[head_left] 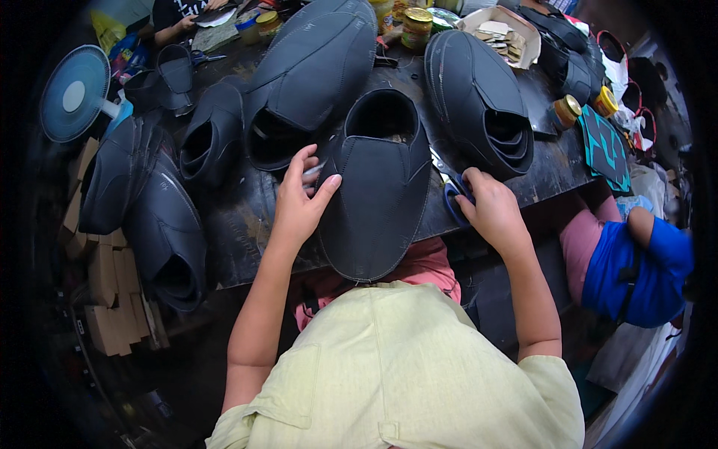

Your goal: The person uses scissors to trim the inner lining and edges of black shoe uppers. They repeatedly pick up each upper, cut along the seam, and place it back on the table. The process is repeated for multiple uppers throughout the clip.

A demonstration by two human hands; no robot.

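A black shoe upper (374, 202) lies in front of me, its round opening away from me and its rounded toe over the table's near edge. My left hand (303, 196) is at its left side, fingers apart and curved, the thumb tip against the upper's edge. A blurred whitish streak shows by those fingers; I cannot make out what it is. To the right of the upper, my right hand (490, 203) has its fingers closed around the blue handles of a pair of scissors (451, 196). The blades point away to the left, close beside the upper.
Stacked black uppers stand at the back (318, 63), right (479, 97) and left (161, 209). Jars (416, 30) and a tray of small pieces (535, 37) line the far side. A fan (75, 93) stands left. Another person (632, 262) sits right; another's hand (183, 24) is far left.
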